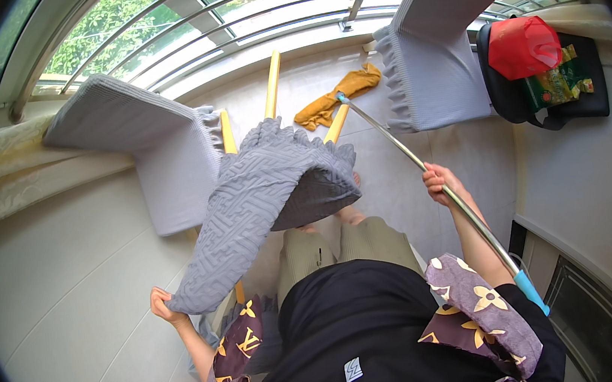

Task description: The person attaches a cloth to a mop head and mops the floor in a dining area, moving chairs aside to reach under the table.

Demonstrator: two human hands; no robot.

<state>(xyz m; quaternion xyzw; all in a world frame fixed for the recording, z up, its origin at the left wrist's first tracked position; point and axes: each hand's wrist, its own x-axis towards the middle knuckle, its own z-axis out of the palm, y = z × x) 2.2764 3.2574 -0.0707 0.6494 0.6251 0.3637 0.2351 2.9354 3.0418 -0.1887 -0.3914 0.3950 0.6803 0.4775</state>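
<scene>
My left hand (167, 306) grips a corner of the dark grey quilted cover on a chair (244, 198). That chair is tilted, and its yellow wooden legs (273, 84) point towards the window. My right hand (441, 182) is closed around the metal pole of a mop (390, 137), which slants from a blue grip (531, 292) by my arm down to the floor. At the pole's low end, a mustard-brown cloth (338, 97) lies on the tiles, close to the chair legs. Part of the chair's seat is hidden under the ruffled cover.
Light grey covered chairs stand at the left (165, 145) and right (433, 63). A black chair (583, 69) holds a red bag (524, 47) and a green packet (557, 83). Metal window bars (274, 10) run along the far side; a curtain (26, 172) hangs at left.
</scene>
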